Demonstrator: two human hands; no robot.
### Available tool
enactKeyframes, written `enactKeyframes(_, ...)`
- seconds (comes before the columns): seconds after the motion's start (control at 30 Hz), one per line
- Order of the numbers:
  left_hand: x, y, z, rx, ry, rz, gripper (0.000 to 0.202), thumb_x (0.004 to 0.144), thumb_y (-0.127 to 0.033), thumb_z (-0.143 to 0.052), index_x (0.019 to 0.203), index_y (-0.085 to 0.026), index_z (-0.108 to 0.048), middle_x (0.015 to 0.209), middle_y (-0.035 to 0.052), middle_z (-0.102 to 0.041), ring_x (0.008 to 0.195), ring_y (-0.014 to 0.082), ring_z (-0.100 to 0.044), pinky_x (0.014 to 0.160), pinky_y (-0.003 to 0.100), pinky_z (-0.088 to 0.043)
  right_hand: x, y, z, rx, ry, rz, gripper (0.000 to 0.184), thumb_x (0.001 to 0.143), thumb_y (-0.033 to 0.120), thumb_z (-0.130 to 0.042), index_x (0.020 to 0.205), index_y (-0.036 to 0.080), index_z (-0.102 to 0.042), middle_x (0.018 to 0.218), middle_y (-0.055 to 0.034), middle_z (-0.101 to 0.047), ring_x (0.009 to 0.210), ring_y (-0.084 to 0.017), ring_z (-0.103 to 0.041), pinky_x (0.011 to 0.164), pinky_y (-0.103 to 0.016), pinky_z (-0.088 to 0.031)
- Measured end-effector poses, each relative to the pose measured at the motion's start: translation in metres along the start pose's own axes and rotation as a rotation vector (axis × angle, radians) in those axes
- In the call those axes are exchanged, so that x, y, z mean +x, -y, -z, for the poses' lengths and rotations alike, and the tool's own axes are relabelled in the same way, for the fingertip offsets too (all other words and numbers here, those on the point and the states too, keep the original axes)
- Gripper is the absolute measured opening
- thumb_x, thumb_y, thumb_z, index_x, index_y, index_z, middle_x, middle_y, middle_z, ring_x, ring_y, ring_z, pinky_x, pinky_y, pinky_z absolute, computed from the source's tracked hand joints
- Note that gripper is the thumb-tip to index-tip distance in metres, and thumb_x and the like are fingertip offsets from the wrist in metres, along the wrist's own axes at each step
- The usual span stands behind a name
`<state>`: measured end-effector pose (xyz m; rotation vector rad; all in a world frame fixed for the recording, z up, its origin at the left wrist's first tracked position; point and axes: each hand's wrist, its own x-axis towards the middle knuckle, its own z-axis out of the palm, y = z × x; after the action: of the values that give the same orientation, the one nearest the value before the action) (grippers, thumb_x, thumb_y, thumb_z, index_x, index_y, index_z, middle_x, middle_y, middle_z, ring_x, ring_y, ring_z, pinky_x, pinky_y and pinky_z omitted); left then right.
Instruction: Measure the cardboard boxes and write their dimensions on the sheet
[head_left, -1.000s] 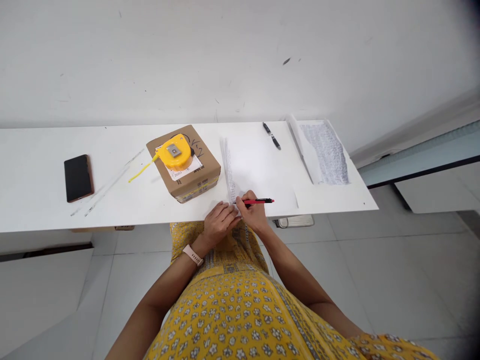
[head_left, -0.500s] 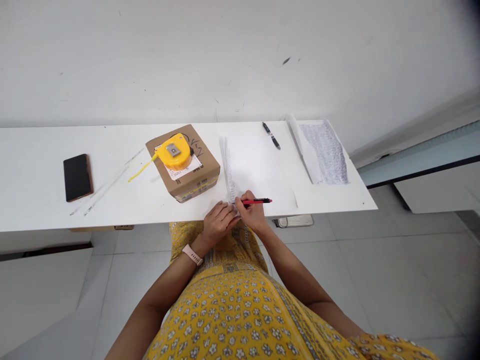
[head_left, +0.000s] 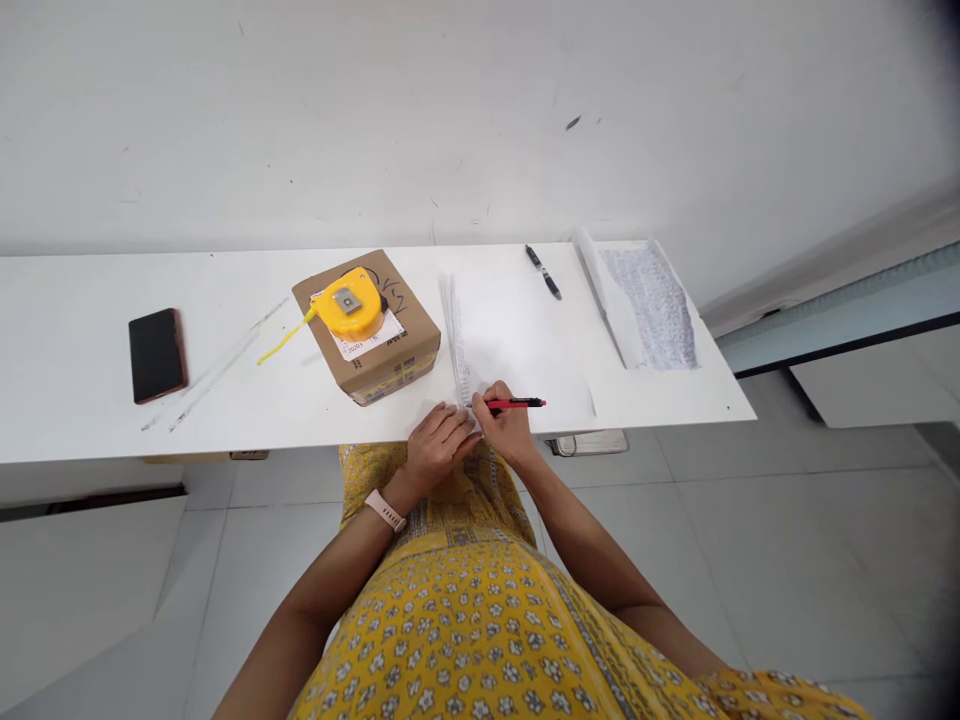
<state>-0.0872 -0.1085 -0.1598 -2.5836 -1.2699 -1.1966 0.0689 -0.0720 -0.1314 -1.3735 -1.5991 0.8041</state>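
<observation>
A red pen (head_left: 517, 403) with black parts is pinched in my right hand (head_left: 504, 425), its tip low at the lower left of a white sheet of paper (head_left: 517, 340). Handwriting runs in a narrow band along the sheet's left edge. My left hand (head_left: 441, 440) rests at the table's front edge, fingers extended over the paper's near corner and close to my right fingers. Just beyond it, to the left, a cardboard box (head_left: 416, 345) carries a yellow tape measure (head_left: 350, 303) with a short yellow strap trailing off.
On the white table (head_left: 67, 350) a dark notebook or wallet (head_left: 156, 355) lies at the left. A black pen (head_left: 543, 271) lies behind the paper. Densely written sheets (head_left: 651, 305) are at the right. A wall rises along the back edge.
Almost nothing differs. The red pen and my right hand have shifted very slightly to the right; my left hand stays in place.
</observation>
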Motion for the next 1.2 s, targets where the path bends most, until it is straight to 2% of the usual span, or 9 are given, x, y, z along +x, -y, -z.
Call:
enactKeyframes(0.33,-0.0017,0.0007,-0.0024,-0.023,-0.018,0.005,0.015,0.094,-0.026,-0.067,0.106,-0.018,-0.072,0.103,0.0088,-0.078,0.102,0.0240,-0.073,0.100,0.048,-0.060,0.0006,-0.0017,-0.0009,0.009,-0.004,-0.006,0.028,0.089,0.037,-0.053,0.069,0.025,-0.037,0.059,0.0063,-0.040,0.056,-0.013,-0.042,0.057,-0.029,-0.034)
enactKeyframes(0.53,-0.0027,0.0010,-0.0030,-0.048,0.021,0.041,0.015,0.094,-0.028,-0.067,0.106,-0.020,-0.073,0.103,0.0089,-0.078,0.105,0.0241,-0.073,0.101,0.048,-0.059,0.0007,-0.0003,-0.0001,0.019,-0.013,-0.010,0.027,0.090,0.038,-0.053,0.071,0.025,-0.039,0.059,0.0059,-0.042,0.057,-0.014,-0.042,0.057,-0.029,-0.035)
enactKeyframes(0.73,-0.0019,0.0009,-0.0029,-0.017,-0.033,-0.002,0.015,0.094,-0.027,-0.067,0.105,-0.018,-0.073,0.101,0.0087,-0.079,0.101,0.0236,-0.073,0.099,0.047,-0.060,0.0016,-0.0003,0.0002,0.001,0.003,-0.002,0.026,0.090,0.037,-0.052,0.071,0.025,-0.038,0.060,0.0061,-0.042,0.057,-0.014,-0.042,0.057,-0.029,-0.035)
enactKeyframes(0.93,-0.0031,0.0015,-0.0038,-0.034,0.020,0.041,0.015,0.095,-0.029,-0.066,0.105,-0.020,-0.073,0.103,0.0086,-0.078,0.104,0.0238,-0.073,0.101,0.048,-0.059,0.0018,-0.0007,0.0004,-0.011,-0.012,0.006,0.028,0.090,0.038,-0.052,0.070,0.025,-0.036,0.059,0.0064,-0.040,0.057,-0.013,-0.041,0.057,-0.028,-0.035)
enactKeyframes(1.2,0.0003,-0.0002,-0.0014,-0.002,0.006,0.030,0.014,0.096,-0.030,-0.064,0.100,-0.020,-0.073,0.100,0.0070,-0.079,0.100,0.0231,-0.074,0.097,0.047,-0.061,0.0023,0.0016,0.0012,0.012,-0.024,0.008,0.027,0.089,0.036,-0.052,0.069,0.026,-0.036,0.059,0.0062,-0.039,0.057,-0.014,-0.042,0.057,-0.029,-0.036)
